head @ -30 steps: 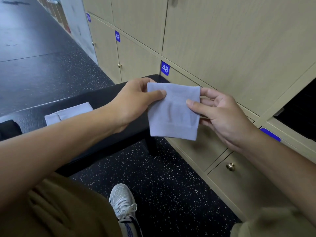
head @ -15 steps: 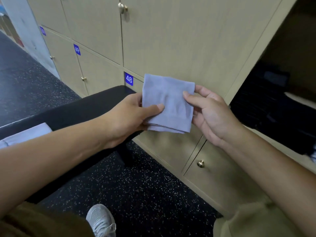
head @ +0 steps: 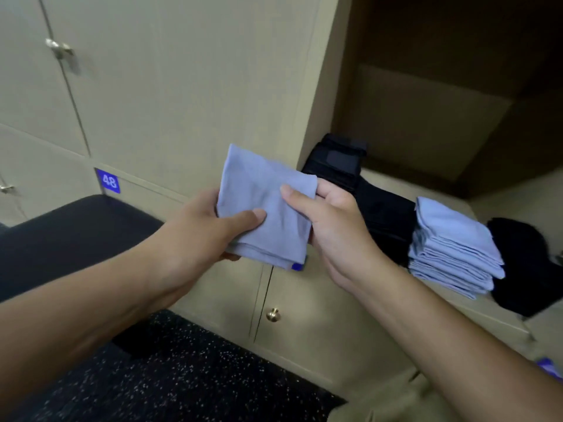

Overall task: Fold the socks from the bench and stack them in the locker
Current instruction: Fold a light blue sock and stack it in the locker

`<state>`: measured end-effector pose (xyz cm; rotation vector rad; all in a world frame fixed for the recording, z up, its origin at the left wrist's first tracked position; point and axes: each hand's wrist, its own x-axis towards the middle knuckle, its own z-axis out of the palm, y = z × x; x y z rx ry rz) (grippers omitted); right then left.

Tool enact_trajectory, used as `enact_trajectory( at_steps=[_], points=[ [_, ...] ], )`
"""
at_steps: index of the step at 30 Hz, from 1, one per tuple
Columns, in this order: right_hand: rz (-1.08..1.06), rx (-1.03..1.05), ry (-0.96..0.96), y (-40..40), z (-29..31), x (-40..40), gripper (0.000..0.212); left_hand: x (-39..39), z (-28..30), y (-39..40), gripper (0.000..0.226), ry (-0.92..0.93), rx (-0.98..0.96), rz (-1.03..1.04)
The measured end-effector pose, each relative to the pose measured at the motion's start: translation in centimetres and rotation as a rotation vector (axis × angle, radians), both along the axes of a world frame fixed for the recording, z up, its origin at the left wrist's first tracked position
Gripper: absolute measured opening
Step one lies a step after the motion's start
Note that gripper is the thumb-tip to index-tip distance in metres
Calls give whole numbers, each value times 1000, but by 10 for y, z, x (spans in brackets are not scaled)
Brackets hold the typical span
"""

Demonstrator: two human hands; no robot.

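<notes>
Pinching from both sides, the folded blue sock point(head: 268, 208) is held by the left hand point(head: 198, 236) and right hand point(head: 332, 229) before the open locker point(head: 426, 123), where a blue stack point(head: 454, 248) lies between black socks point(head: 384, 217).

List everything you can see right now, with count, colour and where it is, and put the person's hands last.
folded sock: one, light blue, held up in front of the lockers
sock stack: one pile, light blue, on the open locker's shelf, right of centre
dark items: number unclear, black, on the shelf behind and either side of the stack
open locker: one, tan, upper right
locker doors: several, tan, shut, left and below
knobs: three seen, brass, on the doors
label 48: one, blue, left of the sock
bench: one, black, lower left
floor: black, speckled, bottom
left hand: pinches the sock's left edge
right hand: pinches the sock's right edge
</notes>
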<state>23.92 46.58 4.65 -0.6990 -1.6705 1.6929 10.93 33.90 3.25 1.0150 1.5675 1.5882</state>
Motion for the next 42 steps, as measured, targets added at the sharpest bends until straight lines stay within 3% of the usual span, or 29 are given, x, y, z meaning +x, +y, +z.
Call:
enact_trajectory(
  at_steps=[9,12,15,19,23,26,32,37,42],
  points=[
    [-228,107,46,26,14,51,33,38,5,44,28,-139,37,-106],
    [-133,134,-45,37,20,70,29,40,6,59,31,-106,63,-120],
    [-21,102,-113,45,21,86,32,36,6,75,55,-54,23,-206],
    [-28,69,-175,61,17,102,38,37,2,87,66,-24,-19,-303],
    [67,-15,-261,72,20,118,54,46,-1,98,45,-73,34,-225],
    [160,-34,-255,77,25,130,52,55,3,102,31,-84,54,-198],
    [133,20,-237,83,27,147,50,62,20,103,41,-133,4,-322],
    [154,65,-322,84,25,160,40,62,30,103,29,-65,-79,-418],
    [15,-90,-202,86,21,169,30,71,23,110,25,-62,-53,-362]
  ],
)
